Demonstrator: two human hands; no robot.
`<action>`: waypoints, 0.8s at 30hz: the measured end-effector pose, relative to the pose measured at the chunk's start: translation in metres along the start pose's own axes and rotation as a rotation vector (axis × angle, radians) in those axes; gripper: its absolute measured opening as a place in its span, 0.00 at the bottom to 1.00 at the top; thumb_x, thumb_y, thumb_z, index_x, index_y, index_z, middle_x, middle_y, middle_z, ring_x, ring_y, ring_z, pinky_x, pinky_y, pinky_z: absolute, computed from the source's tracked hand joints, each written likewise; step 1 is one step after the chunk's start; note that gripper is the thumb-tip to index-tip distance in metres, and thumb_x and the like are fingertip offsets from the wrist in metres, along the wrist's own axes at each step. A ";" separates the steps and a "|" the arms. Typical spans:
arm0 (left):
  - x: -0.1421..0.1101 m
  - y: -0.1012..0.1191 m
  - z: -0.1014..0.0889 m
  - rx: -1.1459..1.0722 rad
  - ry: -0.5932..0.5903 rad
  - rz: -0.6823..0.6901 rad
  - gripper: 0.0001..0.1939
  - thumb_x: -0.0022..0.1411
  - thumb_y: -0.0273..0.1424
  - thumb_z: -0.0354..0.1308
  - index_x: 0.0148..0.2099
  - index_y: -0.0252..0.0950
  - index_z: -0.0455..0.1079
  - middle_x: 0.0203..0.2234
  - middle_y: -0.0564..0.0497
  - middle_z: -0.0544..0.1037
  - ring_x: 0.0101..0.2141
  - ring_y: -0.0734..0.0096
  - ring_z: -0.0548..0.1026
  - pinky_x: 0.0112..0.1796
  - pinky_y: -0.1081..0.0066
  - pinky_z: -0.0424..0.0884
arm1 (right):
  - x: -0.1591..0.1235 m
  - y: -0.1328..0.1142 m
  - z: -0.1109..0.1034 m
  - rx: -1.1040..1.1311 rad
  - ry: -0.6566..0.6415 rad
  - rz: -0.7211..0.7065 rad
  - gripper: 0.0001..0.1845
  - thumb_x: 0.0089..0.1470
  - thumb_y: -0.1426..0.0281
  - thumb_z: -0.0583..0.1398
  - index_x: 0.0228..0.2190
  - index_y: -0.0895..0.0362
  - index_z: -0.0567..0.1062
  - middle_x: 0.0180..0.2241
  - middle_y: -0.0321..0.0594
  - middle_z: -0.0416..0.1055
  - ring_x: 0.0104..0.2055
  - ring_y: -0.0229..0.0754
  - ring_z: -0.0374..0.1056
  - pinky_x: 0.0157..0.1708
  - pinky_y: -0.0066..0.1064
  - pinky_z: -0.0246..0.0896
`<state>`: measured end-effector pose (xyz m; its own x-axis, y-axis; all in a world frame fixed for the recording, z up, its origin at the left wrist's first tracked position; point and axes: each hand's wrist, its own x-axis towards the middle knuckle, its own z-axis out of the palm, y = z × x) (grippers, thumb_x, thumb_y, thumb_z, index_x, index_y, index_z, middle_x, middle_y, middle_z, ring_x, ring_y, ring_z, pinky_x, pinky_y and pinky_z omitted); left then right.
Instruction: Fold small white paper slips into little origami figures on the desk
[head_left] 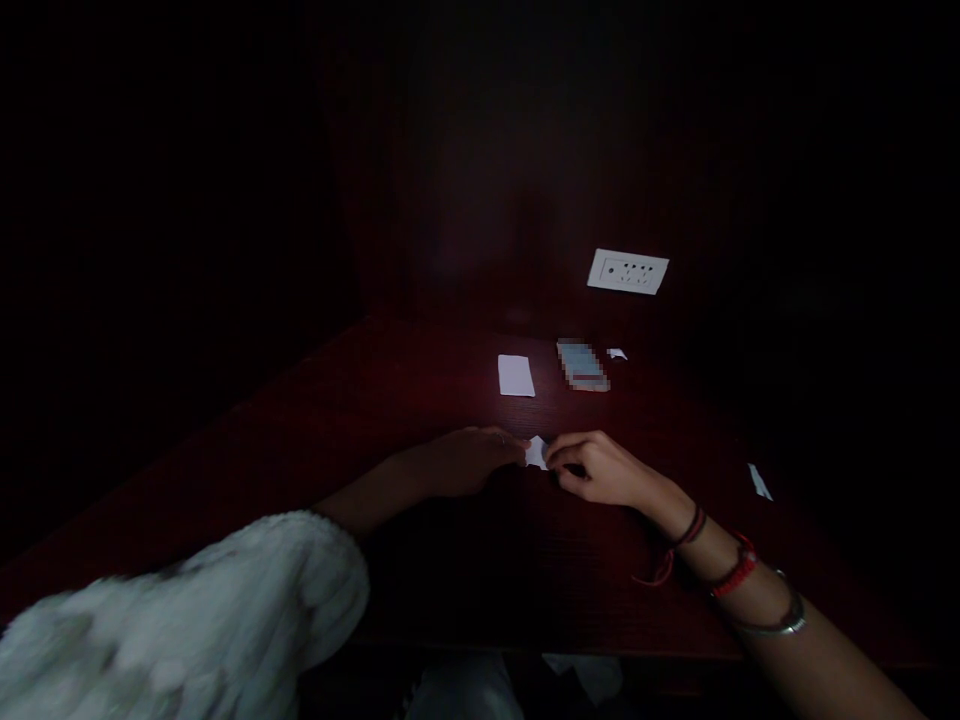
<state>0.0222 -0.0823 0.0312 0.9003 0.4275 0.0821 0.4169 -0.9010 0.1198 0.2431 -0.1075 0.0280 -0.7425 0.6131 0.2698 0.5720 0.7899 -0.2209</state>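
Between my two hands a small piece of white paper [536,453] with uneven, pointed edges is held just over the dark red table [420,390]. My left hand [474,460], coming out of a fluffy white sleeve, pinches its left side with the fingertips. On the right side, the thumb and fingers of my right hand [600,468] close on the paper. Bracelets circle my right wrist and forearm. Just beyond the hands lies a flat white rectangular sheet of paper [516,376].
A phone-like flat object [583,365], blurred by pixels, lies behind my right hand. Beside it is a small white scrap [617,354]. Another paper scrap [760,482] rests at the far right. A white power socket [628,271] is set in the back wall.
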 end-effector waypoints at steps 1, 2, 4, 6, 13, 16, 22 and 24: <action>0.000 -0.001 0.000 -0.012 0.005 -0.005 0.22 0.52 0.16 0.44 0.48 0.38 0.58 0.50 0.52 0.60 0.49 0.72 0.57 0.47 0.69 0.54 | -0.001 0.001 0.001 0.006 0.017 0.001 0.11 0.45 0.77 0.51 0.27 0.59 0.73 0.34 0.38 0.68 0.33 0.34 0.65 0.37 0.26 0.59; -0.001 -0.002 0.000 -0.027 0.013 -0.011 0.23 0.52 0.15 0.43 0.48 0.38 0.58 0.50 0.52 0.60 0.49 0.73 0.57 0.48 0.70 0.53 | -0.003 0.002 0.001 0.011 0.043 0.002 0.12 0.46 0.77 0.50 0.28 0.59 0.73 0.35 0.38 0.68 0.34 0.34 0.65 0.37 0.26 0.59; -0.002 -0.003 0.001 -0.056 0.030 -0.013 0.23 0.51 0.14 0.43 0.47 0.38 0.59 0.50 0.52 0.60 0.49 0.75 0.58 0.48 0.71 0.53 | -0.005 0.005 0.002 0.013 0.108 0.007 0.13 0.47 0.77 0.50 0.32 0.58 0.72 0.38 0.39 0.66 0.36 0.35 0.64 0.39 0.27 0.59; -0.002 -0.003 0.001 -0.073 0.051 -0.005 0.24 0.49 0.13 0.42 0.46 0.38 0.60 0.50 0.52 0.59 0.49 0.75 0.58 0.48 0.72 0.53 | -0.007 0.009 0.002 0.005 0.153 0.009 0.14 0.48 0.77 0.50 0.37 0.57 0.70 0.41 0.40 0.65 0.40 0.36 0.63 0.42 0.30 0.58; 0.002 0.000 0.001 0.003 0.081 0.012 0.22 0.53 0.15 0.43 0.48 0.38 0.59 0.45 0.52 0.64 0.45 0.73 0.62 0.46 0.73 0.55 | -0.003 0.016 0.004 -0.045 0.082 0.006 0.15 0.50 0.73 0.51 0.42 0.56 0.66 0.41 0.41 0.65 0.43 0.38 0.60 0.43 0.33 0.57; 0.001 -0.001 0.004 0.078 0.047 0.016 0.27 0.53 0.16 0.44 0.53 0.45 0.53 0.50 0.54 0.59 0.49 0.69 0.58 0.48 0.68 0.53 | -0.002 0.018 0.006 -0.049 0.083 -0.005 0.15 0.51 0.72 0.51 0.42 0.56 0.66 0.38 0.42 0.67 0.42 0.38 0.61 0.42 0.33 0.57; -0.005 -0.006 0.010 0.124 -0.030 -0.038 0.32 0.51 0.16 0.43 0.55 0.48 0.46 0.55 0.57 0.49 0.54 0.62 0.45 0.49 0.61 0.49 | -0.001 0.019 0.010 -0.008 0.108 -0.010 0.14 0.51 0.73 0.50 0.41 0.57 0.67 0.37 0.43 0.66 0.41 0.38 0.61 0.41 0.32 0.58; -0.005 -0.008 0.012 0.117 -0.030 -0.049 0.31 0.51 0.16 0.42 0.56 0.45 0.45 0.55 0.55 0.49 0.54 0.61 0.43 0.49 0.60 0.49 | -0.001 0.019 0.011 0.015 0.105 -0.009 0.14 0.51 0.73 0.50 0.41 0.57 0.67 0.37 0.42 0.66 0.40 0.38 0.61 0.41 0.32 0.58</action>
<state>0.0156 -0.0777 0.0175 0.8809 0.4707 0.0492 0.4710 -0.8821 0.0063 0.2508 -0.0931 0.0128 -0.7065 0.6042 0.3685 0.5596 0.7957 -0.2317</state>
